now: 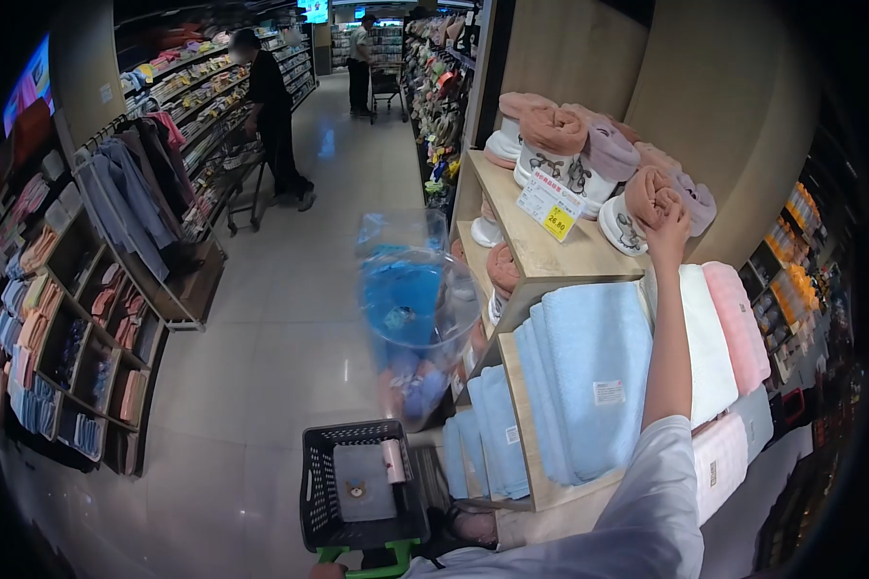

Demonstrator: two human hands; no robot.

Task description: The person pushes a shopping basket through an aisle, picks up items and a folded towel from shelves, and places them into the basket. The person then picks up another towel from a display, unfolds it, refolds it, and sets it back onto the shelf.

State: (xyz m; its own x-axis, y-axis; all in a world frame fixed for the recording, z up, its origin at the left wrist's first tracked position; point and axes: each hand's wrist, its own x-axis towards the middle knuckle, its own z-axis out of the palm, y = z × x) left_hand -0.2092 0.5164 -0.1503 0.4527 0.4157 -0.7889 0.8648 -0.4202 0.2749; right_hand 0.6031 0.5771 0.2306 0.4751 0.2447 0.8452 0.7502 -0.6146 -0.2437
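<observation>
My right hand [668,239] reaches up to the top shelf. Its fingers are wrapped round a rolled brownish-pink towel [652,196] in a white printed band, which tilts to the left. Several similar rolled towels [553,130] in pink and mauve stand beside and behind it. At the bottom edge, only a small part of my left hand [328,571] shows, at the green handle [381,569] of a black shopping basket [317,482]. A grey cloth with a bear face [362,482] and a pale pink roll [393,461] lie in the basket.
A price tag [553,207] hangs on the shelf front. Folded blue towels [589,376] fill the lower shelf, beside white and pink ones. A clear round bin [415,328] stands by the shelf. Along the aisle are two people [272,106] with carts and a clothes rack [130,183].
</observation>
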